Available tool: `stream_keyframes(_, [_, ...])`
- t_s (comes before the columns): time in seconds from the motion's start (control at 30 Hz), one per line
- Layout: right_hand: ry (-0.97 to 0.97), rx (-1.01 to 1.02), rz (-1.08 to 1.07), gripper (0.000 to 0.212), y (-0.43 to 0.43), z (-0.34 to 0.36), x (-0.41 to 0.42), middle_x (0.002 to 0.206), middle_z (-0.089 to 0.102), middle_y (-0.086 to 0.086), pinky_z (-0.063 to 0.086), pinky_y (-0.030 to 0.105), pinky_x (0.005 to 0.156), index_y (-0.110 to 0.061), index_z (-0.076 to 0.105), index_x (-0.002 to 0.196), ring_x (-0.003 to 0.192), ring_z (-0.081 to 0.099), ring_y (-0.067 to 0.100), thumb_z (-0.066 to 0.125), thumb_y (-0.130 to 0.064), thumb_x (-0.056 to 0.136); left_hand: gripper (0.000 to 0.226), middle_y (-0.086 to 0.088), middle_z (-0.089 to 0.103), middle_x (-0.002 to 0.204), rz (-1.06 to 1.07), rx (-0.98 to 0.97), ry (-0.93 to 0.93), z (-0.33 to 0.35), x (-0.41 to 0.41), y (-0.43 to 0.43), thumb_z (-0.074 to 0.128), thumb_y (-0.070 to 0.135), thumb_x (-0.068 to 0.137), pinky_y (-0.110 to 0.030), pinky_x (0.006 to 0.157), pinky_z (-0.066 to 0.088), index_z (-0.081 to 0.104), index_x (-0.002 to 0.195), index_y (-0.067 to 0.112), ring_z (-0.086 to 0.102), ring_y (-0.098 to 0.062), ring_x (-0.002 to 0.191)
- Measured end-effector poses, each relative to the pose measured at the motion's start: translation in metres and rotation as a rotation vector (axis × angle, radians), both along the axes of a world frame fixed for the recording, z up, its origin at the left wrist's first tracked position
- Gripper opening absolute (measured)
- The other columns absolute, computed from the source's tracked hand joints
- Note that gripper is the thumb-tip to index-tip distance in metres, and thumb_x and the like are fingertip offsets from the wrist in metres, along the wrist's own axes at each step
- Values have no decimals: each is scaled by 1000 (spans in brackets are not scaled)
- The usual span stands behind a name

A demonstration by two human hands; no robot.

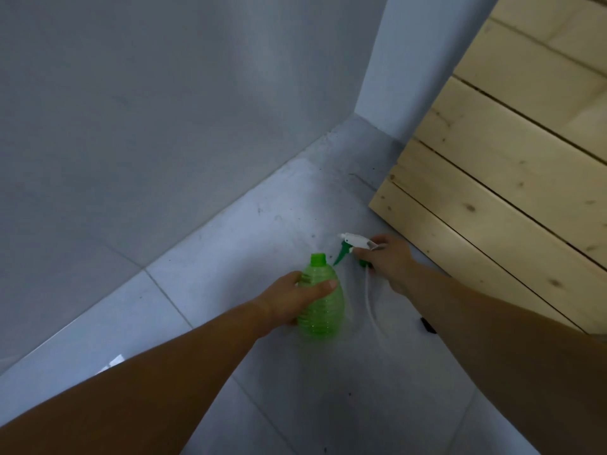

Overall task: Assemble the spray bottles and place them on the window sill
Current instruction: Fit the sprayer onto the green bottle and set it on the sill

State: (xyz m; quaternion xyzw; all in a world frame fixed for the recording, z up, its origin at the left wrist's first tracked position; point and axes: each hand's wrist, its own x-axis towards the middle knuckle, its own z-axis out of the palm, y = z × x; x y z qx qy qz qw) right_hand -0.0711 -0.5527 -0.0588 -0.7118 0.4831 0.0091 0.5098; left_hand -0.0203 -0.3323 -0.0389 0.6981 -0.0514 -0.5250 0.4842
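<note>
A head-worn camera looks down at a pale grey tiled floor in a corner of a room, with two bare forearms reaching forward. The left hand is wrapped around the upper body of a translucent green ribbed plastic spray bottle, thumb across its front, with its open green threaded neck at 12 o'clock. It seems to stand on the floor, though its base is not clear enough to be sure. At 2 o'clock from the bottle, just beside it but not touching, the right hand is closed around a white and green plastic trigger sprayer head, nozzle pointing to 10 o'clock. A thin clear dip tube hangs from it toward 6 o'clock, running close past the bottle's right side. The likely trouble is the limp tube: it must be lifted above the neck and fed in, and it could catch on the rim or bend outside. The collar could also cross-thread if the head goes on tilted. Room is tight at 3 o'clock, where pale wooden plank boards stand near the right hand. A grey wall closes 10 to 12 o'clock. Open floor lies toward 6 and 8 o'clock. No window sill is in view.
</note>
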Motion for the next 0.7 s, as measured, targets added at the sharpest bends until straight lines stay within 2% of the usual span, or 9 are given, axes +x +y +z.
stream_keyframes(0.13, [-99, 168, 30, 38, 15, 40, 4, 99, 66, 20, 51, 32, 61, -5, 56, 106, 72, 63, 23, 80, -13, 77, 50, -6, 75, 118, -24, -7, -22, 28, -3, 8, 75, 50, 86, -33, 81, 62, 65, 126, 22, 75, -21, 101])
stream_keyframes(0.2, [-164, 230, 53, 29, 27, 78, 7, 99, 68, 20, 51, 32, 62, -8, 56, 99, 75, 64, 23, 77, -8, 79, 49, -4, 75, 117, -31, -26, -44, 56, -4, 18, 74, 48, 88, -29, 78, 62, 63, 127, 22, 75, -17, 98])
stream_keyframes(0.27, [-246, 296, 64, 27, 41, 123, 10, 98, 69, 21, 53, 33, 65, -9, 57, 98, 75, 66, 24, 75, -3, 79, 36, 0, 76, 110, -43, -59, -80, 91, -5, 31, 73, 43, 90, -26, 77, 63, 65, 120, 25, 76, -13, 92])
stream_keyframes(0.33, [-332, 355, 91, 25, 58, 173, 11, 94, 70, 17, 52, 32, 65, -11, 61, 99, 74, 67, 23, 73, -1, 80, 26, 0, 77, 108, -54, -83, -145, 129, -8, 51, 75, 44, 90, -33, 87, 64, 67, 109, 28, 77, -16, 94])
stream_keyframes(0.4, [-427, 387, 123, 18, 74, 221, 11, 87, 72, 11, 52, 29, 64, -12, 64, 96, 73, 66, 20, 70, -2, 82, 46, -3, 79, 112, -76, -84, -219, 162, -13, 74, 81, 55, 76, -44, 99, 60, 69, 111, 28, 77, -21, 103])
stream_keyframes(0.47, [-532, 394, 160, 14, 95, 275, 7, 86, 71, 8, 54, 25, 61, -8, 65, 99, 70, 66, 16, 67, -6, 86, 72, -3, 79, 114, -99, -73, -280, 199, -20, 104, 86, 67, 59, -49, 101, 58, 70, 117, 27, 76, -22, 106])
stream_keyframes(0.5, [-583, 396, 165, 17, 105, 299, 5, 88, 70, 7, 55, 24, 62, -7, 64, 104, 71, 66, 15, 66, -8, 87, 79, -2, 79, 115, -118, -64, -307, 215, -25, 120, 87, 71, 53, -50, 101, 58, 70, 118, 28, 76, -22, 107])
stream_keyframes(0.57, [-674, 419, 158, 23, 129, 341, -1, 92, 70, 6, 58, 25, 66, -7, 61, 112, 76, 69, 14, 66, -12, 90, 78, 0, 79, 114, -157, -37, -360, 247, -37, 150, 87, 72, 54, -50, 100, 59, 69, 117, 30, 77, -21, 105])
stream_keyframes(0.7, [-815, 497, 108, 18, 174, 399, -14, 92, 71, 6, 59, 26, 63, -8, 60, 107, 79, 70, 17, 66, -14, 91, 50, 6, 78, 104, -194, -51, -417, 300, -65, 198, 82, 52, 78, -34, 78, 64, 66, 118, 27, 77, -11, 93])
